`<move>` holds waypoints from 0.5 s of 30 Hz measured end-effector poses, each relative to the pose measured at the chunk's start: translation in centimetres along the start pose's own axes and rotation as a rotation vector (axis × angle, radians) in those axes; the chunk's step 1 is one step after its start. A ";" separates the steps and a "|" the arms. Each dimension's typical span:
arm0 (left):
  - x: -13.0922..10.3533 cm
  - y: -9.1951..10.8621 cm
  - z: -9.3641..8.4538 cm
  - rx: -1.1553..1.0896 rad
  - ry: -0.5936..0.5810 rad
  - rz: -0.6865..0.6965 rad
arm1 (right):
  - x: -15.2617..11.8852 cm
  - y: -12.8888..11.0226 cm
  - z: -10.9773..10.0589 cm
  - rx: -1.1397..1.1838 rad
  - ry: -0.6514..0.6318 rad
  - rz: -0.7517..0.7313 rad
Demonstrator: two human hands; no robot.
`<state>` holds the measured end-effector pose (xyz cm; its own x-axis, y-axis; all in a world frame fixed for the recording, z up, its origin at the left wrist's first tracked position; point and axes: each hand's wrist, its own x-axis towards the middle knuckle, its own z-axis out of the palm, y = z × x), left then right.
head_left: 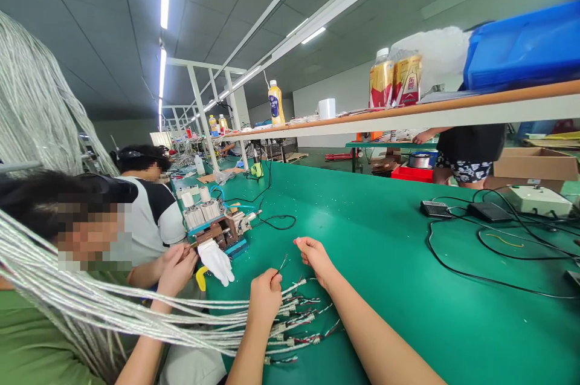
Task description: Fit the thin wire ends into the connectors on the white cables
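Note:
My left hand [265, 295] is closed around the end of a cable, and thin stripped wires [283, 262] stick up from its fingers. To its right, my right hand [317, 259] is raised over the green table with thumb and forefinger pinched together. Whatever is in that pinch, if anything, is too small to make out. Below and between my hands lies a bundle of white braided cables [217, 320]. Their ends fan out on the table, showing connectors [312, 317] and short red, black and white wires.
Beside me on the left, a person's hands [176, 267] are at a small bench machine [215, 222] with a white glove [217, 261] on it. Foot pedals [489, 211] and black cords lie on the green table [376, 252] at right. A shelf [344, 122] with bottles runs overhead.

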<state>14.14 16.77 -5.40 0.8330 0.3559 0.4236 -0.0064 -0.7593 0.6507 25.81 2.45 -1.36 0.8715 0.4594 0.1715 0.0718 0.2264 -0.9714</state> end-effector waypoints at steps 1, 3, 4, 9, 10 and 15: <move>0.0 0.0 0.0 -0.004 0.006 -0.001 | -0.2 0.1 0.1 -0.022 -0.034 -0.017; 0.1 0.1 -0.1 -0.013 0.020 -0.004 | -0.4 0.3 0.5 -0.070 -0.100 -0.060; 0.1 0.1 -0.1 -0.017 0.025 -0.006 | -0.5 0.5 0.7 -0.093 -0.129 -0.081; 0.1 0.2 -0.3 -0.028 0.041 -0.012 | -0.7 1.0 1.8 -0.171 -0.187 -0.137; 0.1 0.2 -0.3 -0.030 0.044 -0.012 | -0.7 0.9 1.9 -0.178 -0.183 -0.143; 0.2 0.2 -0.5 -0.037 0.067 -0.002 | -0.8 0.5 2.3 -0.187 -0.179 -0.163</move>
<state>14.04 16.93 -4.90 0.7943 0.3940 0.4625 -0.0261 -0.7385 0.6738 24.05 4.22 -1.64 0.7428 0.5781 0.3377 0.3063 0.1550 -0.9392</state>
